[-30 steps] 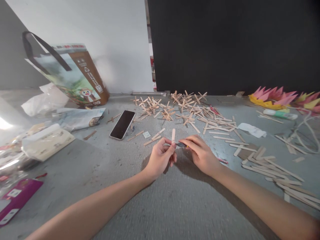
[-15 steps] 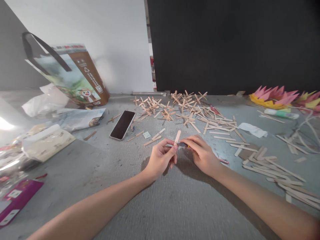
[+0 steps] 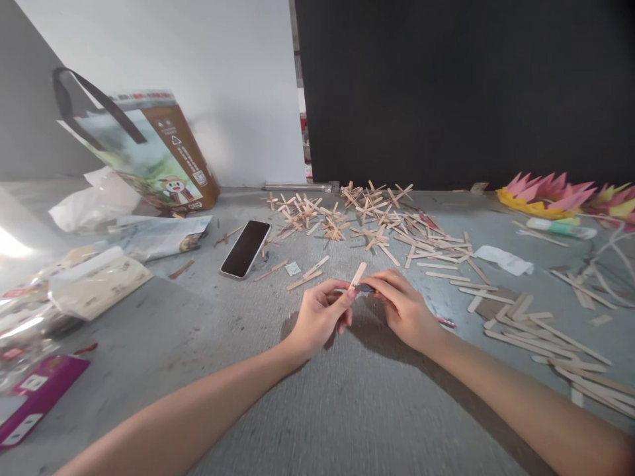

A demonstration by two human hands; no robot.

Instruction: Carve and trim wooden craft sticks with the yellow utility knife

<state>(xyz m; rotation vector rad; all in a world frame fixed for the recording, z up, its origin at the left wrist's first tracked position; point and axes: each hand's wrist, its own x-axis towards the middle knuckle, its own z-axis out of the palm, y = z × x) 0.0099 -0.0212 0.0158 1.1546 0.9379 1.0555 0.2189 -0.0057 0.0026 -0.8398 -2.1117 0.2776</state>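
My left hand [image 3: 320, 314] pinches a pale wooden craft stick [image 3: 358, 273] that points up and to the right. My right hand [image 3: 404, 307] is closed on a small dark tool [image 3: 365, 287] whose tip touches the stick's lower end. Both hands rest low over the grey table [image 3: 307, 396], near its middle. Behind them lies a heap of small crosses made of sticks [image 3: 357, 211]. Several loose long sticks [image 3: 546, 330] are scattered to the right of my right hand.
A black phone [image 3: 245, 248] lies face up left of the hands. At the far left stand a printed paper bag [image 3: 143, 155], plastic wrappers [image 3: 94, 277] and a purple packet [image 3: 30, 396]. Pink and yellow paper flowers [image 3: 560, 192] and a glue tube [image 3: 560, 228] lie far right.
The stick in my left hand has tilted from upright to leaning right. Both hands stay in the same spot.
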